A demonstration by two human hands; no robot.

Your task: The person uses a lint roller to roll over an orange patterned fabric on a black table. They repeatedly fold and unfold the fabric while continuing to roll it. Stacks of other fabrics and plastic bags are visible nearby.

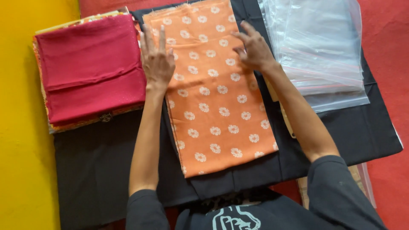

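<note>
A black cloth (pixel 102 162) lies under both hands. On it, the folded orange fabric (pixel 217 98) is being smoothed: left hand (pixel 156 61) flat and open on its left edge, right hand (pixel 253 49) open, fingertips pressing its right edge.

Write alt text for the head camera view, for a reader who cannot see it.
A person's left hand and right hand rest flat on a folded orange cloth with white flowers lying on a black cloth. A stack of folded fabrics topped in red sits to the left, clear plastic bags to the right.
</note>
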